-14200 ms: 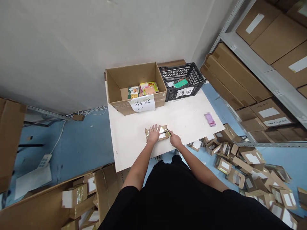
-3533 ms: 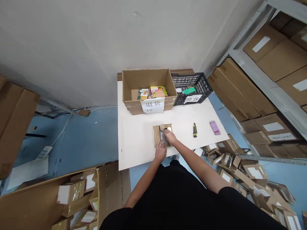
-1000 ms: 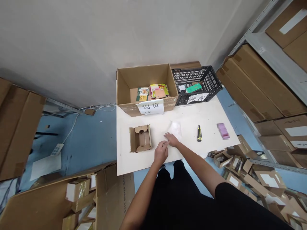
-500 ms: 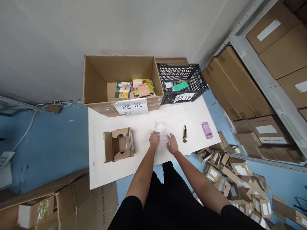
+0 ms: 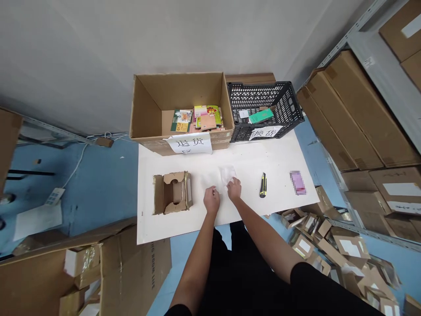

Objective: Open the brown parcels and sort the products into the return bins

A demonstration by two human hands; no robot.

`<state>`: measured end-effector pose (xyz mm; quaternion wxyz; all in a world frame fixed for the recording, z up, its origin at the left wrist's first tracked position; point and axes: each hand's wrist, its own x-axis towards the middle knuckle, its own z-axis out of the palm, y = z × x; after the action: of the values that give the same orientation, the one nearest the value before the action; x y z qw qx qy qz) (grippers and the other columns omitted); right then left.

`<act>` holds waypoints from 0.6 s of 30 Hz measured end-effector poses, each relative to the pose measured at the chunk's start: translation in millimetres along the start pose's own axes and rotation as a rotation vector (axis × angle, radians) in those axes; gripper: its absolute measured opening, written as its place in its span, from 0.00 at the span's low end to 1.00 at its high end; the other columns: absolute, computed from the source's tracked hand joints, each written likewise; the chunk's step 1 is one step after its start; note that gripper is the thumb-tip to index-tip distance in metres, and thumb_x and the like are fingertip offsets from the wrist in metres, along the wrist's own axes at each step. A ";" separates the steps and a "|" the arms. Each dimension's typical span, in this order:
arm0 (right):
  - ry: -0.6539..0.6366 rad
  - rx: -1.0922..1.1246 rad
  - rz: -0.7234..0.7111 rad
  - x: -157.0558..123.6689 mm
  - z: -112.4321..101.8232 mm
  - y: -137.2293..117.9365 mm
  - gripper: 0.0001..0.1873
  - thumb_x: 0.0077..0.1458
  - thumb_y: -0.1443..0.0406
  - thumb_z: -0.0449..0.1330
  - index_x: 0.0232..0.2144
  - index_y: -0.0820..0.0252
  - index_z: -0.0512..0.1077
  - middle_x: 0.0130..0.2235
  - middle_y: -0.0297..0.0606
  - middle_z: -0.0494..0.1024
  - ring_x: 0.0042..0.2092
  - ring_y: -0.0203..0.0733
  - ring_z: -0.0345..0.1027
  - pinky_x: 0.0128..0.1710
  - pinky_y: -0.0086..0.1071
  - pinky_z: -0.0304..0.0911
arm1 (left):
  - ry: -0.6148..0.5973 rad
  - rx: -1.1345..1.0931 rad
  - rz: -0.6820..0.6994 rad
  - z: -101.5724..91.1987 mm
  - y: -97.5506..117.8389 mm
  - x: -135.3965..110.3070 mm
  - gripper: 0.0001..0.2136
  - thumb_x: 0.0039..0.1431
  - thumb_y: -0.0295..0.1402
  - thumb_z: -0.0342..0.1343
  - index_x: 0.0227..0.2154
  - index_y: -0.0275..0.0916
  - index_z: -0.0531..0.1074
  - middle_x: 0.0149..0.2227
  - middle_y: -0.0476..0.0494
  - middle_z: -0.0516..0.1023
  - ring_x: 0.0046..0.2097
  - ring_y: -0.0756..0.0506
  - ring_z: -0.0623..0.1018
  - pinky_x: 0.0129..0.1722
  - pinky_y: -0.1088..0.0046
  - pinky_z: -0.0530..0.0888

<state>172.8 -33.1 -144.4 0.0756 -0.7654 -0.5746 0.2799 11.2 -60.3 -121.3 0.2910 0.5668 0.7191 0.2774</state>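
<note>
On the white table (image 5: 246,156), a thin, whitish, partly see-through plastic bag (image 5: 226,172) lies in front of my hands. It is hard to pick out against the tabletop, and its outline is blurred. My left hand (image 5: 211,200) is closed at its lower left, fingertips pinched on a faint pale edge. My right hand (image 5: 234,189) has its fingers curled together on the bag's lower right part. A black and yellow box cutter (image 5: 263,185) lies to the right of my hands. An opened small cardboard box (image 5: 189,189) stands to their left.
Behind are a large carton (image 5: 148,142) holding colourful booklets and a black plastic crate (image 5: 289,125) with a green item. A blurred purple item (image 5: 297,182) lies at the table's right. Cartons fill the shelf (image 5: 358,41), and small boxes (image 5: 350,248) are heaped on the floor.
My hands have shifted a little: the left is lower and more curled, the right is up over the bag. A faint pale area now shows left of the bag. The whole view has swung leftward.
</note>
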 end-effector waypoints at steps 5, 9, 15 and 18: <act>0.159 0.224 -0.242 -3.6 -28.8 1.4 0.15 0.70 0.63 0.54 0.41 0.55 0.81 0.66 0.45 0.70 0.68 0.54 0.58 0.66 0.50 0.64 | -0.406 0.285 0.086 12.5 4.8 11.4 0.26 0.69 0.31 0.46 0.69 0.36 0.65 0.73 0.31 0.64 0.75 0.33 0.58 0.69 0.51 0.65; 0.237 0.231 -0.263 -12.5 -53.3 2.0 0.15 0.71 0.60 0.55 0.39 0.54 0.82 0.67 0.45 0.69 0.69 0.54 0.58 0.67 0.51 0.62 | -0.551 0.397 0.065 10.6 -14.2 17.5 0.32 0.69 0.31 0.45 0.76 0.37 0.52 0.78 0.34 0.50 0.79 0.32 0.46 0.73 0.49 0.59; 0.307 0.346 -0.278 -25.0 -79.5 -12.5 0.16 0.71 0.58 0.55 0.38 0.55 0.81 0.68 0.48 0.67 0.68 0.55 0.61 0.65 0.50 0.65 | -0.660 0.448 0.096 4.7 -20.5 23.6 0.37 0.65 0.28 0.48 0.76 0.38 0.50 0.79 0.36 0.45 0.79 0.33 0.44 0.73 0.49 0.58; 0.288 0.479 -0.316 -32.0 -91.8 -18.8 0.16 0.70 0.56 0.55 0.40 0.55 0.80 0.69 0.49 0.66 0.65 0.55 0.67 0.60 0.49 0.70 | -0.703 0.456 0.091 4.1 -19.9 28.7 0.38 0.63 0.27 0.49 0.76 0.38 0.51 0.79 0.36 0.44 0.79 0.33 0.44 0.73 0.51 0.58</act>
<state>198.6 -37.5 -48.9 0.3770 -0.6587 -0.5874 0.2808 -4.2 -36.0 -141.6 0.3730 0.7079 0.5935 -0.0866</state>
